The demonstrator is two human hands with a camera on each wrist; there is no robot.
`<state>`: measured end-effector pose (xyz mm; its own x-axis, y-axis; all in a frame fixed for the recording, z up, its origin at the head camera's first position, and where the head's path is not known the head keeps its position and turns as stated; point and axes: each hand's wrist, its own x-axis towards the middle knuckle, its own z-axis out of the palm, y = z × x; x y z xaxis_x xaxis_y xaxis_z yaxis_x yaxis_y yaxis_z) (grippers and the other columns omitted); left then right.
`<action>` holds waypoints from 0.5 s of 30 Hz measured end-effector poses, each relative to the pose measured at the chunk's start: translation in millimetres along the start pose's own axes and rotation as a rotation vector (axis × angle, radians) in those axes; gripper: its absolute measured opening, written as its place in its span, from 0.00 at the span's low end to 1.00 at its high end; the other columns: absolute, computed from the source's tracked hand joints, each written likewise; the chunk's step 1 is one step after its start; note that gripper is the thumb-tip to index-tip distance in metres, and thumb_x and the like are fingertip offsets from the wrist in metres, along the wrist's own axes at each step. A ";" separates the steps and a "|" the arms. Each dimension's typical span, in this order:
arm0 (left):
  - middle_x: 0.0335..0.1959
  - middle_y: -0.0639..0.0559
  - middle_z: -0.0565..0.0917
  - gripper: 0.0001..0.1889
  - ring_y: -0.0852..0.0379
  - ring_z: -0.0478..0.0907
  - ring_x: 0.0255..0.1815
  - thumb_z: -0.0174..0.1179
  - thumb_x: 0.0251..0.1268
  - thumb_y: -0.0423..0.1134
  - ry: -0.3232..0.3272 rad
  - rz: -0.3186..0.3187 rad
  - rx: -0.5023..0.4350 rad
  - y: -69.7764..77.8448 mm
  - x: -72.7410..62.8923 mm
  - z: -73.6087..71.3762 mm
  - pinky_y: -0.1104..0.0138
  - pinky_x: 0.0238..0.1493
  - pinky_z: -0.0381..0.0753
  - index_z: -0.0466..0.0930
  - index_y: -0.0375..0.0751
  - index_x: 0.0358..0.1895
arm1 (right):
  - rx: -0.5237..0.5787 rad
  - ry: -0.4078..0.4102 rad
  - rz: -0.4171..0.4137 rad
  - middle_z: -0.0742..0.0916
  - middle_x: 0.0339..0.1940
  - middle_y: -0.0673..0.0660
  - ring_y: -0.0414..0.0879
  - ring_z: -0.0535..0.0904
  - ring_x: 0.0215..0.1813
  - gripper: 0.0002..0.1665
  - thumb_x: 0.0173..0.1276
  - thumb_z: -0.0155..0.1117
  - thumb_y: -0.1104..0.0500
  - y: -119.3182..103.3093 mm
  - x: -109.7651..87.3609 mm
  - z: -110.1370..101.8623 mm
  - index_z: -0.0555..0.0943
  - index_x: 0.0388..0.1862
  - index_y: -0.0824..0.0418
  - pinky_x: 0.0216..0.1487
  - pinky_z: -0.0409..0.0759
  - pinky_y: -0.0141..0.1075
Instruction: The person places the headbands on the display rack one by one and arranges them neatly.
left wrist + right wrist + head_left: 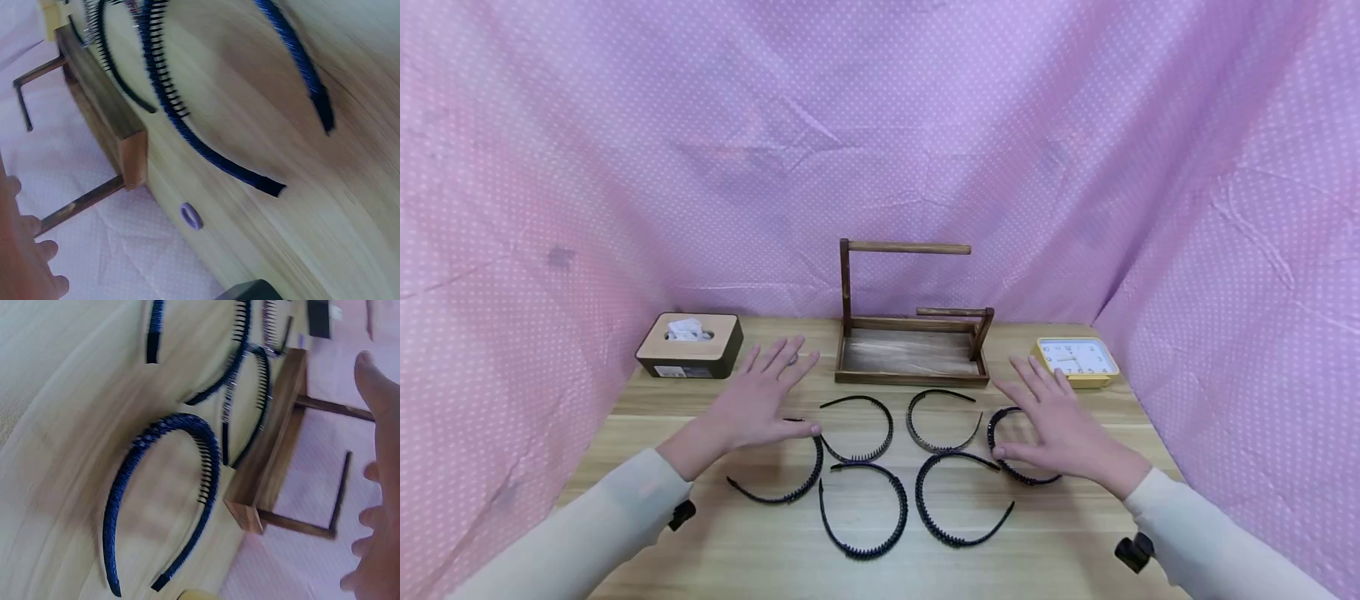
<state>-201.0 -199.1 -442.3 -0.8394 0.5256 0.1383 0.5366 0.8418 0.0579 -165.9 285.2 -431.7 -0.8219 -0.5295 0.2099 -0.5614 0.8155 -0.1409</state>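
Both hands are held above the table, fingers spread and holding nothing. My left hand [756, 408] hovers over a dark toothed headband [812, 475] at the left; part of that band is hidden beneath it. My right hand [1060, 425] covers part of another dark headband [992, 433] at the right. Several more headbands lie between them, such as a front one [901, 508] and one nearer the back [891, 425]. Behind these stands a brown wooden rack [910, 377] with a tray base, a tall bar [910, 247] and a shorter bar [951, 312].
A tissue box [722, 325] with a wooden top sits at the back left. At the back right lies a yellow-framed clock [1078, 356]. A small purple ring [191, 216] rests near the table's back edge. Pink dotted cloth [910, 167] hangs around the table.
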 end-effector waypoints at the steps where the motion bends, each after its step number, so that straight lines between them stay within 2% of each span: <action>1: 0.86 0.46 0.44 0.57 0.39 0.44 0.85 0.49 0.57 0.84 0.010 -0.015 -0.027 -0.6 1.9 -0.9 0.36 0.81 0.43 0.43 0.59 0.85 | 0.019 0.021 -0.009 0.59 0.84 0.66 0.71 0.52 0.82 0.59 0.53 0.78 0.30 2.3 -3.2 -3.0 0.69 0.78 0.55 0.76 0.52 0.72; 4: 0.84 0.43 0.55 0.55 0.37 0.55 0.81 0.53 0.59 0.81 0.045 -0.081 -0.149 -3.6 9.3 -1.9 0.37 0.79 0.53 0.48 0.56 0.84 | 0.074 0.056 -0.020 0.70 0.77 0.64 0.68 0.67 0.75 0.51 0.53 0.82 0.37 9.3 -14.8 -11.0 0.75 0.71 0.57 0.69 0.69 0.67; 7: 0.78 0.40 0.66 0.51 0.36 0.66 0.75 0.58 0.64 0.74 0.072 -0.169 -0.316 -7.5 19.1 -0.5 0.38 0.74 0.64 0.54 0.50 0.83 | 0.112 0.063 -0.017 0.80 0.67 0.59 0.60 0.78 0.65 0.43 0.54 0.83 0.43 16.8 -27.2 -13.1 0.79 0.66 0.57 0.61 0.79 0.59; 11: 0.70 0.38 0.75 0.43 0.37 0.75 0.66 0.61 0.70 0.63 0.087 -0.280 -0.528 -13.4 32.5 4.6 0.40 0.66 0.75 0.61 0.42 0.79 | 0.163 0.052 -0.019 0.88 0.53 0.51 0.49 0.85 0.52 0.32 0.53 0.84 0.51 25.4 -41.4 -4.1 0.84 0.57 0.57 0.49 0.86 0.46; 15: 0.66 0.37 0.78 0.36 0.39 0.78 0.63 0.61 0.73 0.56 0.074 -0.360 -0.689 -19.5 43.2 12.0 0.44 0.63 0.79 0.66 0.40 0.76 | 0.240 0.000 -0.025 0.91 0.46 0.52 0.45 0.86 0.43 0.26 0.55 0.83 0.56 31.3 -50.2 13.4 0.86 0.53 0.58 0.38 0.85 0.37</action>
<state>-248.8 -191.4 -449.3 -0.9771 0.2046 0.0589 0.1852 0.6803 0.7091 -143.5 334.2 -459.6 -0.8076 -0.5489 0.2157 -0.5883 0.7232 -0.3619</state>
